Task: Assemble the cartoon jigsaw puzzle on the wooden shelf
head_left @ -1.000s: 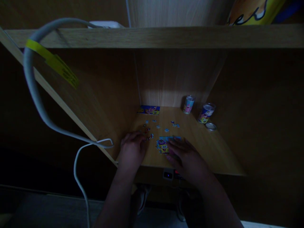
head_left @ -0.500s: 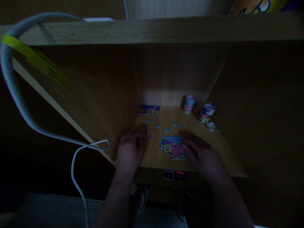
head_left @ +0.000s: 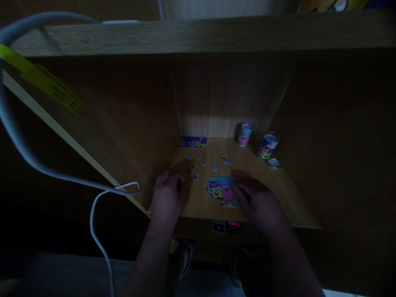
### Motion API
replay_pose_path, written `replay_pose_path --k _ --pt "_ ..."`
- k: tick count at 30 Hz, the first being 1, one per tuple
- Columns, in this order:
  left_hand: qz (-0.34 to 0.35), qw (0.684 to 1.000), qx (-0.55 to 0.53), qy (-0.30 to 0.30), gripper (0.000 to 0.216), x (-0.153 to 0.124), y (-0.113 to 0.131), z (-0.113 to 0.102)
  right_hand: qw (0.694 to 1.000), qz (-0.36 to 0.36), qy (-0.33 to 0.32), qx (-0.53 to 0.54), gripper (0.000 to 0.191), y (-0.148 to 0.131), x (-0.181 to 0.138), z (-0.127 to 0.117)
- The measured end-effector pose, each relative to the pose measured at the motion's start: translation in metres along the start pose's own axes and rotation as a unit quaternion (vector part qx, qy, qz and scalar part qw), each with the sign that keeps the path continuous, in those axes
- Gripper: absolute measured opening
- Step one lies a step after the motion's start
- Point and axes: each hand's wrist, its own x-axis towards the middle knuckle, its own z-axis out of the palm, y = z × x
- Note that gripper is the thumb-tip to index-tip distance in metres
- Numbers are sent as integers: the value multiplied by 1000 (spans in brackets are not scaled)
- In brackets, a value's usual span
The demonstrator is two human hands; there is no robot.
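Observation:
A partly joined cartoon jigsaw puzzle (head_left: 222,190) lies on the wooden desk (head_left: 287,202) near its front edge. My right hand (head_left: 258,202) rests on the puzzle's right edge, fingers curled against it. My left hand (head_left: 168,194) lies to the puzzle's left, fingers bent beside a small cluster of loose pieces (head_left: 191,177). More loose pieces (head_left: 216,163) are scattered further back. The light is dim and the fingertips are hard to make out.
A printed picture card (head_left: 192,142) lies at the back left. Two small printed tins (head_left: 245,134) (head_left: 267,146) and a round lid (head_left: 274,163) stand at the back right. A shelf (head_left: 198,35) runs overhead; a grey cable (head_left: 18,140) hangs at left.
My right hand slid off the top of the puzzle to its right edge, uncovering the picture. My left hand stayed beside the loose pieces. The view tilted slightly.

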Motion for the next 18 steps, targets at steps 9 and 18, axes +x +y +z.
replay_pose_path --k 9,18 --pt "-23 999 22 21 20 -1 -2 2 1000 -3 -1 -2 31 -1 0 -1" --pt "-56 998 13 23 14 -2 -5 3 1000 -4 3 -6 31 2 -1 2"
